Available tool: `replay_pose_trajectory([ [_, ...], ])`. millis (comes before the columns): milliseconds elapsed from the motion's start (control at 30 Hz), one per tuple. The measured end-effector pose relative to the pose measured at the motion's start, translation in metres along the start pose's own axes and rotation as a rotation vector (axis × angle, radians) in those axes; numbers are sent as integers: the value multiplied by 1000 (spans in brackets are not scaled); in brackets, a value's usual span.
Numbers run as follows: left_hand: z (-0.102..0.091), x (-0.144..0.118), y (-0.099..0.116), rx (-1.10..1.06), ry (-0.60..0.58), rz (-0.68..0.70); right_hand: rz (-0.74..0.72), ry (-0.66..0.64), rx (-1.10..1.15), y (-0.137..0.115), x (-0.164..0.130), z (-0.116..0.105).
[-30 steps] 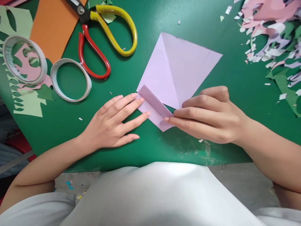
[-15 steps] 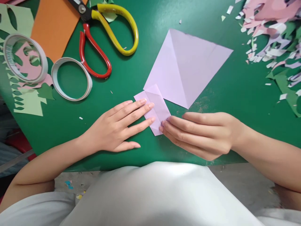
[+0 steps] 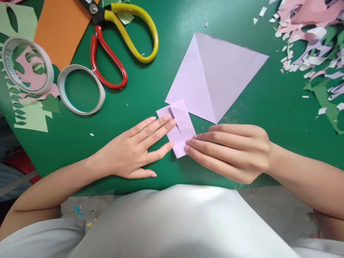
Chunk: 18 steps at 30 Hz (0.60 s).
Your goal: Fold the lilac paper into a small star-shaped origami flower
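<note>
A small piece of folded lilac paper (image 3: 184,120) lies on the green table, its flap slightly raised along the middle crease. My left hand (image 3: 134,147) rests flat with fingers spread, its fingertips pressing the paper's left side. At the lower right edge of the same piece, my right hand (image 3: 233,152) pinches the paper, fingers close together and the thumb hidden beneath them. Just beyond, a larger sheet of lilac paper (image 3: 223,73) with one crease lies flat, its near corner close to the folded piece.
Scissors (image 3: 109,53) with one red and one yellow handle lie upper left. Near them are two rolls of tape (image 3: 82,107), an orange sheet (image 3: 60,36) and green cut-outs (image 3: 32,116). Paper scraps (image 3: 314,39) are heaped at the upper right of the table (image 3: 139,96).
The folded paper has shifted slightly right and toward me, and its flap now stands a little apart from the layer below. My right hand has moved slightly right with the edge.
</note>
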<state>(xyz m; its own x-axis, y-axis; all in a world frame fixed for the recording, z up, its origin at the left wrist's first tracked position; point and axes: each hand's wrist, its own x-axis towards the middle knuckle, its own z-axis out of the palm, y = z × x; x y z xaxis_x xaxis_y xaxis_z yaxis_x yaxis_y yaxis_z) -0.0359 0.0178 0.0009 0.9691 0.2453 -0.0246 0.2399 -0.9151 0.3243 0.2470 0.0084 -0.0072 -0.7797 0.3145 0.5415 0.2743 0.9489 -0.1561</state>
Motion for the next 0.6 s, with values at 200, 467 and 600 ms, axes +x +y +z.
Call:
replay_pose_trajectory([
  [200, -2, 0, 0, 62, 57, 31, 46, 8, 63, 4, -3, 5],
  [467, -3, 0, -1, 118, 111, 51, 129, 32, 115, 2, 0, 7],
  [600, -5, 2, -2, 106, 117, 70, 232, 28, 126, 0, 1, 14],
])
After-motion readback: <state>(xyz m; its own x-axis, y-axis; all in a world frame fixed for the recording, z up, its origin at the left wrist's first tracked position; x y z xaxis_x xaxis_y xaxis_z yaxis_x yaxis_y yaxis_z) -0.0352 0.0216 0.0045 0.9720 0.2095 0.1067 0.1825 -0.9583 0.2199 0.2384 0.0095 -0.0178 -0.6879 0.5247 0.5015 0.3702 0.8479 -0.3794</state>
